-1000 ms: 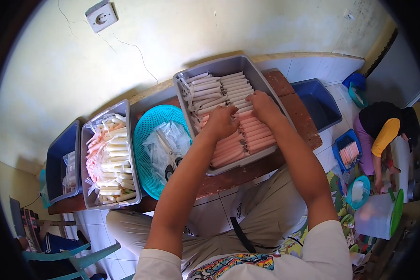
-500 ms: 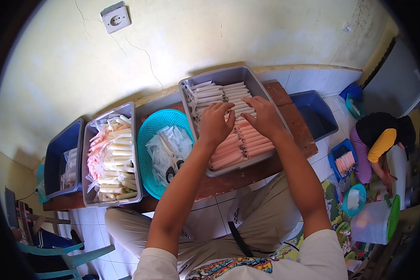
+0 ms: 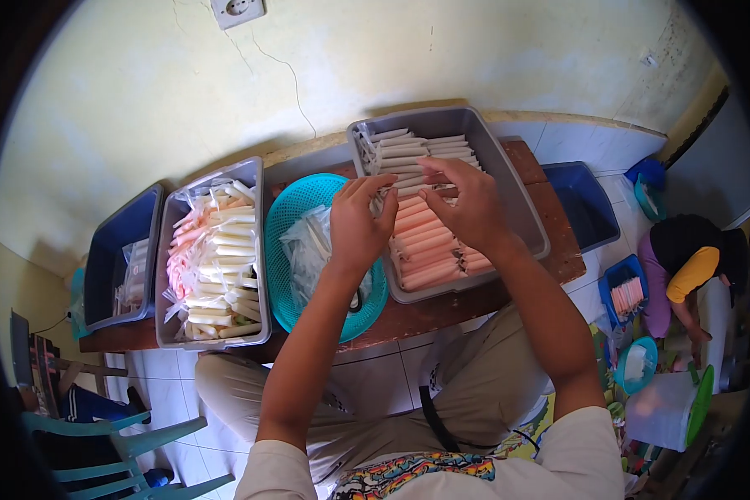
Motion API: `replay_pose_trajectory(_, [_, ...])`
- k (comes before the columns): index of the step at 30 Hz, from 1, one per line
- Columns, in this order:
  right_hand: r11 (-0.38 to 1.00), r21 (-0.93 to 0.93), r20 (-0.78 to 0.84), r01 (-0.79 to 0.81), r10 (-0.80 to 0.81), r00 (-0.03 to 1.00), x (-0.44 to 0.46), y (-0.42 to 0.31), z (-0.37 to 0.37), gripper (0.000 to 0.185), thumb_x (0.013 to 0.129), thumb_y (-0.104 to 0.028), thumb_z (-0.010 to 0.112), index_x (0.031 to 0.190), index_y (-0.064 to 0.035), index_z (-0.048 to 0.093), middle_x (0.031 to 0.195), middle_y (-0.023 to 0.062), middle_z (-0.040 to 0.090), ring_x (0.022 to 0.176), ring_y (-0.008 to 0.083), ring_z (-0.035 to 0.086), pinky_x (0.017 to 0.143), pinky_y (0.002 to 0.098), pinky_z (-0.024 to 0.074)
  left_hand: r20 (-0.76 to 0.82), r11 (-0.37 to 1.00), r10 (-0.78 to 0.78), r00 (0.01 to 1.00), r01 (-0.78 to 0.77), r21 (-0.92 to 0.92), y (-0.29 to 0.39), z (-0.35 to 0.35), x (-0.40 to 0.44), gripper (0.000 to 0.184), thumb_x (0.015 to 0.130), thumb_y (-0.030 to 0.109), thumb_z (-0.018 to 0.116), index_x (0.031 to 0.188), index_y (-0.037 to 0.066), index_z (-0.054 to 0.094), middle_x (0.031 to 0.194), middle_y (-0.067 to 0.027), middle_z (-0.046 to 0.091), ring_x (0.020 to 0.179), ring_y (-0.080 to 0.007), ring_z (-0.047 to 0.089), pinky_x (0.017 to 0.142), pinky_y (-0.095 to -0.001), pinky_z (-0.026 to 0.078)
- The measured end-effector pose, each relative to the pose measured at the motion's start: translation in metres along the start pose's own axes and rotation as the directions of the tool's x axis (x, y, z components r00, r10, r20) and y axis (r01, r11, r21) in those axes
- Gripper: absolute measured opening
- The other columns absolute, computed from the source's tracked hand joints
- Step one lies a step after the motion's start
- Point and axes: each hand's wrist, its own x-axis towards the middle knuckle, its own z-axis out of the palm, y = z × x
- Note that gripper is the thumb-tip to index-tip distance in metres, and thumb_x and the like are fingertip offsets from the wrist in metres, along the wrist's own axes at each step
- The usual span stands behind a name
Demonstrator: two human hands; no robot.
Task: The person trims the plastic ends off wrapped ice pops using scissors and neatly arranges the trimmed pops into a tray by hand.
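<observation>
Both hands have shifted leftward over the gray plastic tub (image 3: 492,150) compared with half a second ago, and the whole view has swung a little too. Now the left hand (image 3: 360,221) hangs at the tub's left wall, while the right hand (image 3: 472,208) hovers above its middle. On each, the thumb and fingers curl toward one another with a narrow opening (whether anything thin is pinched between the tips, I cannot tell).

Inside the tub lie neat rows of slim plastic-wrapped sticks: white sticks (image 3: 400,146) in its far part, pink sticks (image 3: 417,242) in its near part, below the hands. Just left of the tub is a turquoise mesh basket (image 3: 283,208) holding clear plastic bags (image 3: 308,242), partly behind the left forearm. Farther left of the tub stands a second gray bin (image 3: 264,250), heaped with cream and pink sticks. Beneath the tub runs a brown wooden bench (image 3: 562,267); well to its right, a co-worker in a yellow sleeve (image 3: 696,265) bends forward.
</observation>
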Motion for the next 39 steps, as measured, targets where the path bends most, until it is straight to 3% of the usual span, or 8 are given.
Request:
replay_pose_trajectory(8, [0.993, -0.036, 0.076, 0.115, -0.112, 0.991, 0.009, -0.012, 0.035, 0.047, 0.091, -0.005, 0.080, 0.136, -0.0035, 0.068, 0.120, 0.0170, 0.073, 0.109, 0.0262, 0.076, 0.091, 0.0365, 0.0668, -0.020, 0.998, -0.047, 0.999, 0.047, 0.031, -0.015, -0.035, -0.010, 0.019, 0.093, 0.008, 0.078, 0.112, 0.004, 0.078, 0.104, -0.0156, 0.078, 0.097, -0.0323, 0.075, 0.086, -0.0409, 0.057])
replay_pose_trajectory(14, [0.999, -0.023, 0.055, 0.048, -0.046, 0.997, 0.017, 0.002, 0.039, 0.047, 0.088, -0.008, 0.080, 0.133, -0.0040, 0.068, 0.116, 0.0178, 0.073, 0.105, 0.0313, 0.074, 0.091, 0.0414, 0.0623, 0.001, 0.999, -0.049, 0.999, 0.049, 0.019, -0.027, -0.019, -0.014, 0.020, 0.092, 0.009, 0.078, 0.111, 0.004, 0.077, 0.105, -0.0160, 0.077, 0.100, -0.0363, 0.073, 0.088, -0.0441, 0.057])
replay_pose_trajectory(16, [0.983, -0.168, 0.066, 0.072, -0.062, 0.996, 0.023, 0.018, 0.035, 0.045, 0.088, -0.007, 0.079, 0.132, -0.0056, 0.069, 0.115, 0.0189, 0.072, 0.108, 0.0365, 0.072, 0.094, 0.0450, 0.0595, 0.035, 0.998, -0.046, 0.998, 0.044, 0.045, -0.031, -0.005, -0.010, 0.021, 0.090, 0.011, 0.078, 0.110, 0.004, 0.077, 0.106, -0.0163, 0.077, 0.104, -0.0381, 0.071, 0.092, -0.0461, 0.056])
replay_pose_trajectory(20, [0.932, -0.356, 0.057, 0.065, -0.048, 0.997, 0.028, 0.050, 0.034, 0.045, 0.085, -0.005, 0.081, 0.128, -0.0043, 0.070, 0.116, 0.0177, 0.072, 0.101, 0.0339, 0.073, 0.092, 0.0435, 0.0594, 0.050, 0.997, -0.002, 0.999, -0.003, 0.081, -0.047, 0.020, 0.008, 0.022, 0.089, 0.012, 0.078, 0.110, 0.005, 0.077, 0.108, -0.0163, 0.076, 0.106, -0.0386, 0.070, 0.094, -0.0471, 0.055])
replay_pose_trajectory(26, [0.897, -0.441, 0.138, -0.042, 0.114, 0.984, 0.034, 0.085, 0.033, 0.031, 0.083, -0.005, 0.080, 0.113, -0.0037, 0.072, 0.111, 0.0171, 0.073, 0.106, 0.0382, 0.071, 0.092, 0.0466, 0.0577, 0.172, 0.939, 0.008, 0.985, -0.066, 0.336, -0.057, 0.045, 0.020, 0.022, 0.085, 0.014, 0.079, 0.108, 0.012, 0.079, 0.111, -0.0104, 0.077, 0.109, -0.0308, 0.070, 0.103, -0.0465, 0.045])
replay_pose_trajectory(30, [0.857, -0.512, 0.262, -0.063, 0.226, 0.938, 0.032, 0.096, 0.037, 0.023, 0.090, -0.009, 0.069, 0.112, -0.0099, 0.076, 0.116, 0.0141, 0.074, 0.113, 0.0375, 0.071, 0.097, 0.0489, 0.0574, 0.272, 0.907, -0.028, 0.962, -0.090, 0.411, -0.063, 0.058, 0.024, 0.025, 0.082, 0.012, 0.079, 0.107, 0.013, 0.080, 0.113, -0.0078, 0.078, 0.111, -0.0274, 0.070, 0.109, -0.0498, 0.038])
replay_pose_trajectory(32, [0.842, -0.536, 0.279, -0.061, 0.245, 0.929, 0.029, 0.098, 0.041, 0.021, 0.092, -0.010, 0.066, 0.110, -0.0106, 0.078, 0.115, 0.0142, 0.075, 0.112, 0.0372, 0.072, 0.097, 0.0486, 0.0574, 0.356, 0.885, -0.091, 0.930, -0.088, 0.457, -0.065, 0.060, 0.026, 0.022, 0.081, 0.009, 0.075, 0.102, 0.013, 0.081, 0.105, -0.0081, 0.080, 0.108, -0.0277, 0.071, 0.110, -0.0527, 0.035])
replay_pose_trajectory(39, [0.809, -0.587, 0.303, -0.035, 0.259, 0.917, 0.027, 0.104, 0.051, 0.021, 0.097, -0.012, 0.060, 0.107, -0.0078, 0.078, 0.113, 0.0171, 0.073, 0.109, 0.0377, 0.073, 0.095, 0.0492, 0.0591, 0.367, 0.830, -0.134, 0.920, -0.098, 0.549, -0.065, 0.065, 0.026, 0.020, 0.086, 0.007, 0.068, 0.094, 0.016, 0.084, 0.086, -0.0109, 0.079, 0.093, -0.0288, 0.075, 0.111, -0.0513, 0.035])
